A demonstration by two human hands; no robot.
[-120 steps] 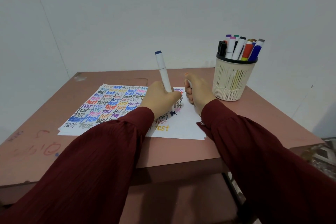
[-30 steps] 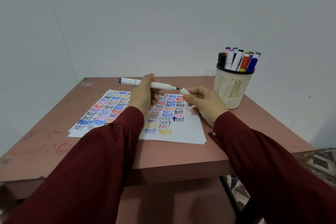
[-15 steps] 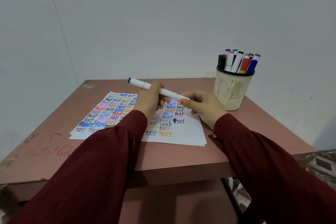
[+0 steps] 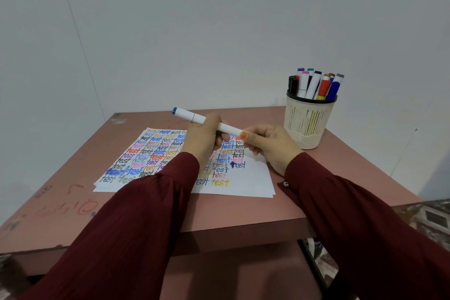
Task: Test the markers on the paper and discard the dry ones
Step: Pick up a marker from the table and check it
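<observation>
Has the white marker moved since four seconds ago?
Yes. The marker was upright, tip on the paper; now it is lifted off it, nearly level, blue end pointing away from the pen cup.

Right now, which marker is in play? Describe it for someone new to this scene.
On the brown table, look above the paper covered in words. The marker is white with a blue end, gripped by the left hand and pinched by the right hand; all other markers stand in the cup.
</observation>
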